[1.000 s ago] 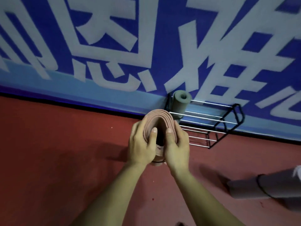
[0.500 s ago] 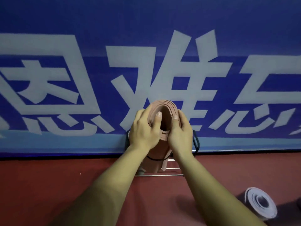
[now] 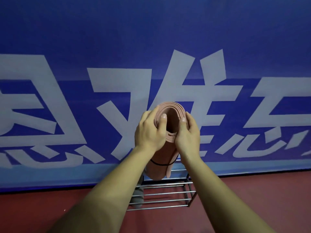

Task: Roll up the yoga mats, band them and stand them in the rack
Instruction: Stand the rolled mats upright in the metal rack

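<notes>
Pink mat (image 3: pixel 161 154), rolled, black band (image 3: pixel 156 163) on, upright, lower end at wire rack (image 3: pixel 168 193) top rails. Left hand (image 3: pixel 149 132), right hand (image 3: pixel 186 133) both grip top end, thumbs inside core. Lower straight down between rails beside grey mat (image 3: pixel 138 197); squeeze evenly or roll loosens.

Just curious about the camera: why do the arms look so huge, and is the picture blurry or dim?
Head view: the wide-angle lens swells the forearms near the bottom edge; light is dim and even, without glare; the wire rack casts a soft shadow on the red floor; left hand, right hand and pink rolled mat look slightly soft.
</notes>
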